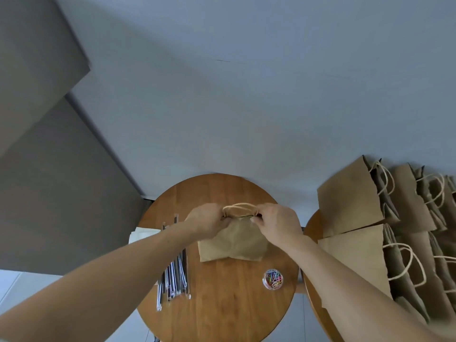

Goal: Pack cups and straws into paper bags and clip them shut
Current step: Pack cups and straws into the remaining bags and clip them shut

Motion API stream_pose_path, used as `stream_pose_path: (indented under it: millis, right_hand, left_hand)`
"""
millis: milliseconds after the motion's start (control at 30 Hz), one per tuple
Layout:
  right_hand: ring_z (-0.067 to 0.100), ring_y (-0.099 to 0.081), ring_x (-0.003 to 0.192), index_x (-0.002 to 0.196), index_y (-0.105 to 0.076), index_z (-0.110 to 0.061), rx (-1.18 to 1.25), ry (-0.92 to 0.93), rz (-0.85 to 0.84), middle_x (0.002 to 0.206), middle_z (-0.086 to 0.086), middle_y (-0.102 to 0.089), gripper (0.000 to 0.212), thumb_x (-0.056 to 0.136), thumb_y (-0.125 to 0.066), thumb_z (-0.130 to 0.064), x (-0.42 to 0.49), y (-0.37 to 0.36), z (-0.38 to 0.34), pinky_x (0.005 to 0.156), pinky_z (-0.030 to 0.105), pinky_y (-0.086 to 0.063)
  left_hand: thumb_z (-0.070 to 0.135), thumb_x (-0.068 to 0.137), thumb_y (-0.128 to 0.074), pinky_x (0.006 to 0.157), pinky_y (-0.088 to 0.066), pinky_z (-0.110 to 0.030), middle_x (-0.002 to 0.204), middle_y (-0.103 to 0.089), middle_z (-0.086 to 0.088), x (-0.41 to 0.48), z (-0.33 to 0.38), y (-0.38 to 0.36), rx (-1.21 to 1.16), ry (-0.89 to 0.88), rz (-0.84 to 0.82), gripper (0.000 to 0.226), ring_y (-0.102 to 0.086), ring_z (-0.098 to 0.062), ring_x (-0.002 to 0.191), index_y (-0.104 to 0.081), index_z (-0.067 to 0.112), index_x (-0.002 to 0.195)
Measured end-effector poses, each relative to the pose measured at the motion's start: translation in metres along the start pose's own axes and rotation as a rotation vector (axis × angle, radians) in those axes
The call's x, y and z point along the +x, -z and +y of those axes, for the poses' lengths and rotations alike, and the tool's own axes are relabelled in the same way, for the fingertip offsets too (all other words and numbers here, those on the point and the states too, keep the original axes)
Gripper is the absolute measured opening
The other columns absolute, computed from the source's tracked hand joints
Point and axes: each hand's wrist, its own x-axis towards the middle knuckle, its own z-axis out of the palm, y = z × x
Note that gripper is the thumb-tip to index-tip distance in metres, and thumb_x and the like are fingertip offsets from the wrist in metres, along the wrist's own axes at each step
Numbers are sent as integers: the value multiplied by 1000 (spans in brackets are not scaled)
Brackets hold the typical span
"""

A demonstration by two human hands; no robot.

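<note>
Hands, left (209, 220) and right (277, 223), pinching paper bag (234, 243) top, handles (240, 206) farthest

Bare left hand (209, 222) and bare right hand (278, 224), both uncovered. Bare left forearm (118, 267) and bare right forearm (345, 272), skin exposed from wrist to frame edge. Short plain thumbnail shows on the right hand. Near ends of both forearms look widened and soft-blurred by the wide lens.
</note>
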Motion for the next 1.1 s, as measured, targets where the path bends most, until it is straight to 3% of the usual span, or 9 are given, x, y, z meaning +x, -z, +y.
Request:
stream_pose_path:
  millis: [100,267,400,433,500,600,667,867,1100]
  right_hand:
    - [17,-63,81,96,-67,-22,35,-39,30,90,-5,-67,24,97,-53,-41,-3,-5,-1,71,34,-53]
    - [6,-63,78,104,-67,-22,304,-41,189,97,-10,-66,16,93,-64,-32,-19,-11,13,70,24,-52]
    - [1,-60,81,105,-63,-24,555,-374,438,99,-13,-60,10,96,-59,-24,-47,-34,45,73,23,-50]
    - [4,-60,82,100,-63,-25,554,-459,397,96,-11,-63,8,96,-58,-21,-55,-46,53,74,26,-51]
    - [9,-62,82,94,-65,-25,470,-544,94,95,-5,-68,11,96,-57,-18,-69,-76,64,73,28,-53]
    - [25,-68,94,97,-71,-1,376,-567,-400,101,13,-71,23,95,-53,-15,-81,-124,65,78,40,-56]
    - [27,-68,93,101,-71,-1,354,-622,-529,99,16,-70,25,92,-52,-15,-85,-147,61,73,38,-56]
    - [13,-61,64,83,-69,-17,300,-746,-573,77,3,-68,14,84,-59,-27,-91,-172,55,55,25,-40]
    - [8,-52,62,76,-57,-25,215,-725,-497,70,-8,-57,17,91,-57,-33,-91,-182,56,50,24,-38]
  left_hand:
    - [34,93,-54,56,-48,-32,75,-65,5,-1,-2,-6,-71,-26,109,14,-61,-16,70,-64,28,85]
    - [31,95,-56,68,-53,-37,81,-71,6,-1,-11,-23,-196,-106,198,19,-65,-15,76,-72,29,107]
    - [34,99,-55,63,-51,-34,77,-69,8,8,-19,-29,-221,-132,222,21,-64,-15,73,-72,30,111]
    - [35,99,-54,61,-49,-32,74,-67,10,10,-21,-29,-227,-133,226,21,-63,-14,72,-72,31,110]
    - [36,99,-54,61,-48,-32,72,-65,11,13,-21,-30,-245,-125,227,20,-62,-12,70,-71,33,109]
    - [36,98,-54,67,-53,-37,76,-68,9,15,-20,-33,-264,-115,210,18,-64,-12,73,-69,36,108]
    - [37,96,-55,65,-52,-35,74,-68,9,15,-21,-36,-267,-115,212,17,-63,-11,72,-69,36,107]
    - [32,95,-59,68,-51,-32,87,-73,12,13,-24,-43,-292,-83,284,17,-65,-12,82,-71,32,108]
    - [31,95,-60,66,-50,-29,86,-72,16,13,-18,-49,-295,-87,317,14,-65,-10,80,-71,32,104]
